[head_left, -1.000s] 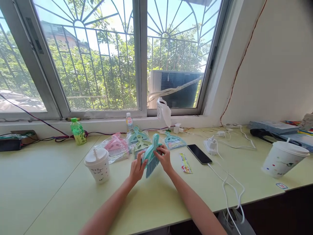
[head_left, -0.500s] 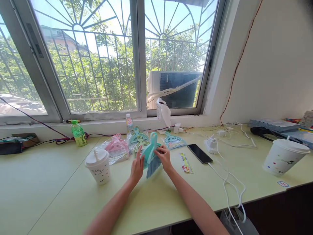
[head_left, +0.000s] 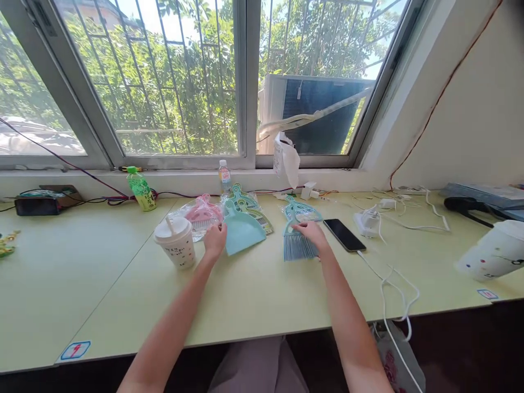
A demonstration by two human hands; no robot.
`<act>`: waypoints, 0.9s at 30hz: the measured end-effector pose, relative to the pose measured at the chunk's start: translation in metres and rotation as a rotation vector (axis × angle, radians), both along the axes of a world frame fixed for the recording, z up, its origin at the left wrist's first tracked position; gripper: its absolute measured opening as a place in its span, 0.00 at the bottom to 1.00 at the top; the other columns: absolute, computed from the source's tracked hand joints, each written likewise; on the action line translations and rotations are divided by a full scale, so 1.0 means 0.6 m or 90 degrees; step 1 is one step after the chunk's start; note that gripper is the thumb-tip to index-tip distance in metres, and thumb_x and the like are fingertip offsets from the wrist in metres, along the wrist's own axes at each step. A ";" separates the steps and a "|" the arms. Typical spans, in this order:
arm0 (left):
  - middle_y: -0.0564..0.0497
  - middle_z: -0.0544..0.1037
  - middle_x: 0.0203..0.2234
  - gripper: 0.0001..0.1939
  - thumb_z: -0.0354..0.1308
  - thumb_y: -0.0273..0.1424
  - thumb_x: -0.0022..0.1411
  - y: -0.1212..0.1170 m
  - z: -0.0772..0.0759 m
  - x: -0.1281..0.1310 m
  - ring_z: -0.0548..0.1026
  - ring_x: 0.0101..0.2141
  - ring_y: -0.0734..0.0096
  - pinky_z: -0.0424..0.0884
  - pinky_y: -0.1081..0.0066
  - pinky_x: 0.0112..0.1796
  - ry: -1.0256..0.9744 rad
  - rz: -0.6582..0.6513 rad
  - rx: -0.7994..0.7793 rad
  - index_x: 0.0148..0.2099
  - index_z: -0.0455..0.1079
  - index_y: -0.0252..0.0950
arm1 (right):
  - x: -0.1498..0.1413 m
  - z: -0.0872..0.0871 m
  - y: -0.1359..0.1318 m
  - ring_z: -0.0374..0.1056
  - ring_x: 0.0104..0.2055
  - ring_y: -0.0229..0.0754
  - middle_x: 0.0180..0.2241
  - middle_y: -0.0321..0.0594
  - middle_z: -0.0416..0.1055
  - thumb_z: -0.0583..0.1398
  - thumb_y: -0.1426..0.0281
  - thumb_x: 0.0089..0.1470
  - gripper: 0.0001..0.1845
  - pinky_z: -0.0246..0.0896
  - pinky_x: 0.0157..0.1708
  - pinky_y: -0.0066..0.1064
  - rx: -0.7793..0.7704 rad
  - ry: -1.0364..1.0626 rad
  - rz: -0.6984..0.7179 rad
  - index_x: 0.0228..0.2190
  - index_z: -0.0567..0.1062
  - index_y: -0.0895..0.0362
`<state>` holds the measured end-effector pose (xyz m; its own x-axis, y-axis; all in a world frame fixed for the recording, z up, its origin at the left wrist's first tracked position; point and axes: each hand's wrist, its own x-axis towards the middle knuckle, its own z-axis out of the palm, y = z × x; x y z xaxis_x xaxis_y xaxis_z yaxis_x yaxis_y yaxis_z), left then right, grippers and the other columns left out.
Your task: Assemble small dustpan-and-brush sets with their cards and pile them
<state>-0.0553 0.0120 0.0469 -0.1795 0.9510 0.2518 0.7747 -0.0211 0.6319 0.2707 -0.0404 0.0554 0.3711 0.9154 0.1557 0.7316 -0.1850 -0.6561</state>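
Note:
A pale turquoise dustpan [head_left: 243, 232] lies on the table, its wide edge facing me. Just left of it is my left hand [head_left: 214, 240], its fingers curled together; what they hold, if anything, is hidden. To the right lies a small hand brush [head_left: 298, 248] with grey-blue bristles pointing toward me. The fingers of my right hand [head_left: 313, 234] are closed at the brush's top, by the base of its handle. Behind are a bagged pink dustpan set [head_left: 203, 213], a bagged green set [head_left: 241, 192] and a bagged blue set [head_left: 307, 210].
A white lidded cup [head_left: 176, 245] with a straw stands close to my left hand. A black phone [head_left: 344, 234] on a white cable lies right of the brush. A green bottle [head_left: 141, 191] and a small clear bottle [head_left: 224, 176] stand near the window.
The dustpan and brush, held up together before, are now apart on the table. My left hand has moved left and my right hand right with the brush. The view has tilted down.

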 end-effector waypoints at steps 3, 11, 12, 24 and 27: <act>0.40 0.71 0.46 0.19 0.45 0.42 0.64 -0.004 0.002 -0.005 0.75 0.39 0.55 0.66 0.62 0.40 0.095 0.031 0.025 0.46 0.71 0.37 | -0.029 -0.013 -0.001 0.72 0.40 0.48 0.34 0.44 0.77 0.59 0.54 0.50 0.17 0.59 0.35 0.32 -0.134 -0.188 -0.005 0.30 0.79 0.53; 0.41 0.73 0.38 0.25 0.45 0.51 0.62 0.000 -0.007 -0.010 0.74 0.39 0.55 0.66 0.65 0.37 0.206 -0.017 0.012 0.33 0.72 0.36 | -0.055 -0.033 0.004 0.71 0.43 0.51 0.36 0.50 0.76 0.58 0.53 0.53 0.20 0.59 0.39 0.36 -0.130 -0.309 -0.039 0.34 0.78 0.56; 0.41 0.73 0.37 0.25 0.45 0.51 0.62 -0.001 -0.008 -0.009 0.74 0.38 0.56 0.66 0.66 0.36 0.207 -0.018 0.033 0.31 0.72 0.37 | -0.053 -0.034 0.005 0.71 0.43 0.51 0.38 0.50 0.75 0.58 0.53 0.52 0.20 0.59 0.39 0.36 -0.116 -0.312 -0.041 0.36 0.77 0.56; 0.44 0.76 0.34 0.16 0.51 0.42 0.61 -0.006 -0.020 0.006 0.71 0.43 0.56 0.64 0.68 0.35 0.197 -0.082 0.121 0.29 0.72 0.38 | -0.062 -0.056 0.011 0.60 0.48 0.52 0.44 0.51 0.65 0.59 0.57 0.50 0.16 0.56 0.43 0.40 -0.033 -0.326 -0.013 0.32 0.76 0.57; 0.45 0.77 0.32 0.14 0.53 0.40 0.59 -0.005 -0.021 0.006 0.71 0.42 0.56 0.65 0.67 0.35 0.195 -0.111 0.100 0.28 0.74 0.39 | -0.064 -0.058 0.011 0.60 0.48 0.52 0.44 0.50 0.65 0.59 0.61 0.48 0.13 0.55 0.44 0.41 -0.042 -0.304 -0.010 0.31 0.75 0.58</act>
<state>-0.0518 0.0092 0.0345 0.0879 0.9060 0.4141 0.9029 -0.2481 0.3510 0.2321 -0.0336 0.0207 0.2866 0.9238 0.2539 0.9450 -0.2291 -0.2332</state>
